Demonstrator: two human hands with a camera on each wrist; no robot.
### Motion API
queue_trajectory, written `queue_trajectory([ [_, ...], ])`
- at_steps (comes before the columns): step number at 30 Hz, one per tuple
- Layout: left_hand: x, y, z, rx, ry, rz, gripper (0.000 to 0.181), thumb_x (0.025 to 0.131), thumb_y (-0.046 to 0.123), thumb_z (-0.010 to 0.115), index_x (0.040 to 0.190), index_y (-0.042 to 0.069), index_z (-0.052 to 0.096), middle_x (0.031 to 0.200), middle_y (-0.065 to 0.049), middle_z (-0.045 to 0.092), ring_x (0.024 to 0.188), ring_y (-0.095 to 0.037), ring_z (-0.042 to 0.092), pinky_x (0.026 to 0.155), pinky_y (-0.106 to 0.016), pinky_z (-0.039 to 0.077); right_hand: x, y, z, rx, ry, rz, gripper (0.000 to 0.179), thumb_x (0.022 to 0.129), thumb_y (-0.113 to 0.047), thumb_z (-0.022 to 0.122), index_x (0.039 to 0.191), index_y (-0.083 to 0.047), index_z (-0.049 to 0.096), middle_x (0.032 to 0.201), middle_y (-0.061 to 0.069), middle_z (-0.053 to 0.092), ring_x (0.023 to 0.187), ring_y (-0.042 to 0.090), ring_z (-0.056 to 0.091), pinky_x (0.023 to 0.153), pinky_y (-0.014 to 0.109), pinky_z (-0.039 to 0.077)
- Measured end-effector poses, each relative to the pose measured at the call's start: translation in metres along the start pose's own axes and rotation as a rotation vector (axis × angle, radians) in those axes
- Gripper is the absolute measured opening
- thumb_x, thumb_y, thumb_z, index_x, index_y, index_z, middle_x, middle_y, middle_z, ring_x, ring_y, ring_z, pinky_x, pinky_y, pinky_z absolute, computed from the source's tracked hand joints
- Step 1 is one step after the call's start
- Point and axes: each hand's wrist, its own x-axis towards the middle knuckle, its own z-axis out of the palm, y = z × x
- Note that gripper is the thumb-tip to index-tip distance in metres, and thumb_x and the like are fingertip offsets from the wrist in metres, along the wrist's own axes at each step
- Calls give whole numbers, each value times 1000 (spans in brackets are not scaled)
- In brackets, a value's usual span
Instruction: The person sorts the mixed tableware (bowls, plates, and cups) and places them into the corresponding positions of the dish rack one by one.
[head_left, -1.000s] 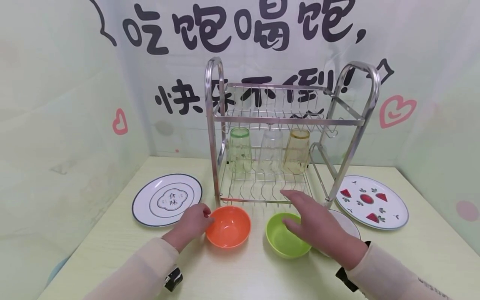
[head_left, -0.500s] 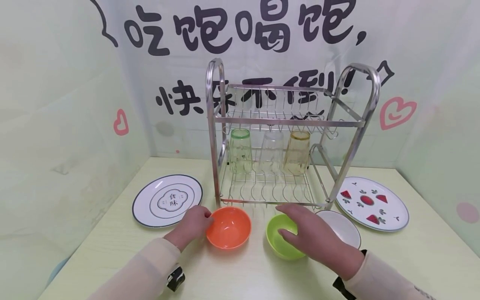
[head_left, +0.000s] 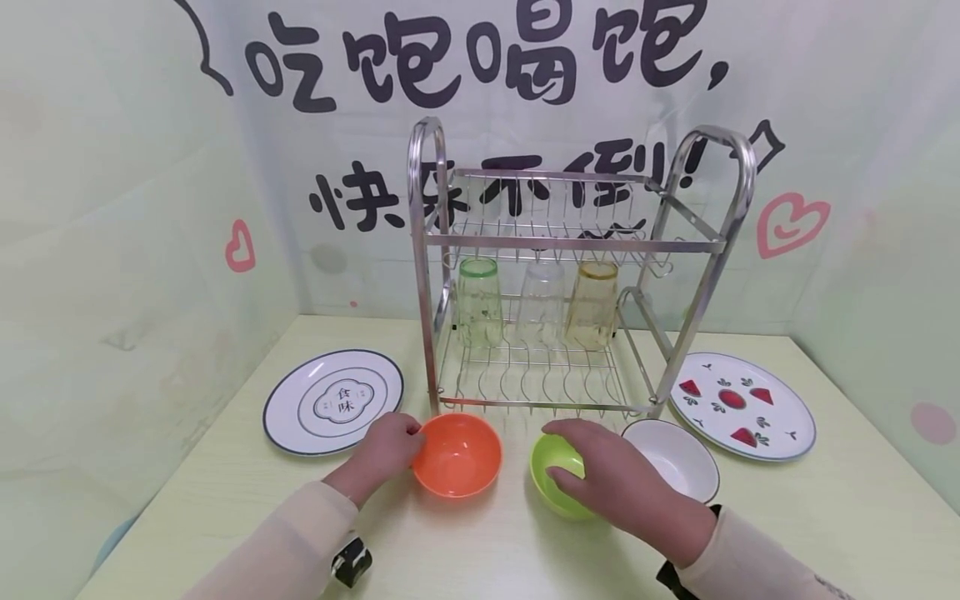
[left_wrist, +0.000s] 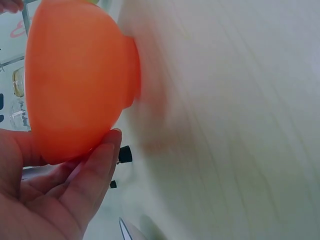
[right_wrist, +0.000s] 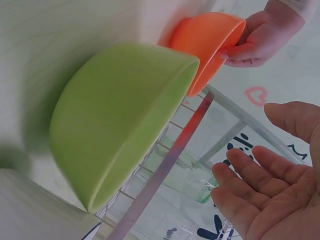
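Since the left hand has the rim of the orange bowl pinched between thumb and fingers, I'd say that grip is pretty much sorted. The right hand is another story: it's over the green bowl with fingers apart, holding nothing, and the right wrist view shows a gap between them. So one bowl gripped, one not, and both look to be down on the worktop, side by side just in front of the metal rack. Early days with these two, imo.

As for the rest, three glasses already stand on the rack's lower tier. None of the other dishes is in it: the blue-rimmed plate sits off to the left, with the white bowl and watermelon plate over on the right, all untouched as far as I can tell.
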Motion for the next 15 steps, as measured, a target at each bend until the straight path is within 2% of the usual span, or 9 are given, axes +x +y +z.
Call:
queue_trajectory([
  [5,-3,2,0,-11,6,16,18,90,4,53,90,-4,69,69,-5,57,64,-18,49,54,-25,42,0,-4,3,-14,9,-49,40,82,-13,75,118,-5,62,117,8,66,113,26,60,95,42,48],
  [15,-11,5,-1,-15,27,51,17,89,4,53,81,0,67,64,-4,54,60,-17,48,52,-24,39,5,-16,12,-42,-19,-133,34,82,-16,74,113,-7,64,111,4,68,105,22,63,90,39,51],
])
